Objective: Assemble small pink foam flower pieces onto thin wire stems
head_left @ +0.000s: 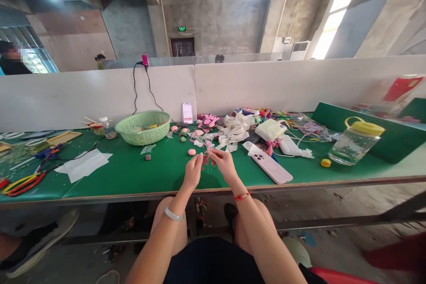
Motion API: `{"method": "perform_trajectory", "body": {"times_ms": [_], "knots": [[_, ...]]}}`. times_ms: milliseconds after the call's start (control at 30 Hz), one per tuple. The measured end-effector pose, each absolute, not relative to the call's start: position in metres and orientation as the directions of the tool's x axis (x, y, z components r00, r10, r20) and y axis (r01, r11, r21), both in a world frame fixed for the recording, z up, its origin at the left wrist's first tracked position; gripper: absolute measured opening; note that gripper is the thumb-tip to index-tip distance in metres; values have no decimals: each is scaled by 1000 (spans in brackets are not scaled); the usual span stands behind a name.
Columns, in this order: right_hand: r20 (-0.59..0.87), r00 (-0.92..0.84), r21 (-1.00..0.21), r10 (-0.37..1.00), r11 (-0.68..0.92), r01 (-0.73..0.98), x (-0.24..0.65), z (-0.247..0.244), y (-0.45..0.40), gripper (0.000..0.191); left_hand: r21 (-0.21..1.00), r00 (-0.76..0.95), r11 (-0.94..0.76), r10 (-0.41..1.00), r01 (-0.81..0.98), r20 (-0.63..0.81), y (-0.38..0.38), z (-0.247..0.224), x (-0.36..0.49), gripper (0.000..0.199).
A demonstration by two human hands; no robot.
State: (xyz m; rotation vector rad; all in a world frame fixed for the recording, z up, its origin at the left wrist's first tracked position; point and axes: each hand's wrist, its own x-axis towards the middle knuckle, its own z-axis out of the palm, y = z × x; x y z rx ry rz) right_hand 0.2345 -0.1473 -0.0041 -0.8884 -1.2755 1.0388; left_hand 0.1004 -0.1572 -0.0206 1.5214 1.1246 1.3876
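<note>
Both my hands meet just over the front part of the green table (133, 177). The fingers of my right hand (224, 165) pinch a small pink piece (208, 144) with clear plastic about it; its exact kind is too small to make out. My left hand (193, 172) is closed in a pinch close beside it, and whatever lies between those fingertips is hidden. Small red bits show between the two hands. A round pink lump (192, 152) lies just beyond my left fingertips. White crumpled strips (236, 126) are heaped behind my right hand.
A green basket (143, 135) stands left of centre, with a propped phone (187, 113) behind. Rightward lie a pink phone (271, 166) and a yellow-lidded bottle (356, 142). White papers (83, 164) and red-yellow pliers (25, 184) are at left. A white partition (266, 82) runs behind.
</note>
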Motion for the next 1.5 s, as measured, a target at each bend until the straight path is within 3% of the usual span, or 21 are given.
{"method": "perform_trajectory", "body": {"times_ms": [233,567,733,833,900,967,1067,1133,1200,1367,1500], "knots": [[251,-291,-968,923,230,-102,232,-10,-148,39,943,98,-255,955,-215,281,-149,-10,89,53],[352,-270,-918,896,388,89,233,-30,-136,35,950,135,-269,947,-158,290,-146,-10,92,47],[389,-278,-905,878,421,63,229,-27,-137,37,951,115,-265,952,-159,285,-142,-11,92,48],[383,-289,-911,877,411,43,228,-22,-139,42,934,111,-342,929,-104,352,-141,-9,90,45],[376,-278,-914,884,404,48,228,-20,-139,41,882,109,-469,880,47,462,-140,-4,85,40],[365,-270,-918,891,392,50,229,-19,-138,39,715,150,-625,776,313,613,-140,6,77,36],[365,-270,-917,891,395,63,232,-18,-136,35,224,377,-708,584,669,719,-138,28,64,39],[379,-259,-906,888,413,90,235,-18,-136,32,-89,587,-723,477,685,654,-137,45,59,37],[389,-251,-898,887,426,113,236,-16,-137,30,-304,711,-703,401,643,578,-134,62,56,29],[422,-264,-865,867,472,167,238,-12,-141,30,-601,883,-652,276,462,380,-127,89,60,16],[456,-298,-830,838,522,197,240,-7,-145,38,-627,922,-678,237,384,307,-121,99,60,16]]}}
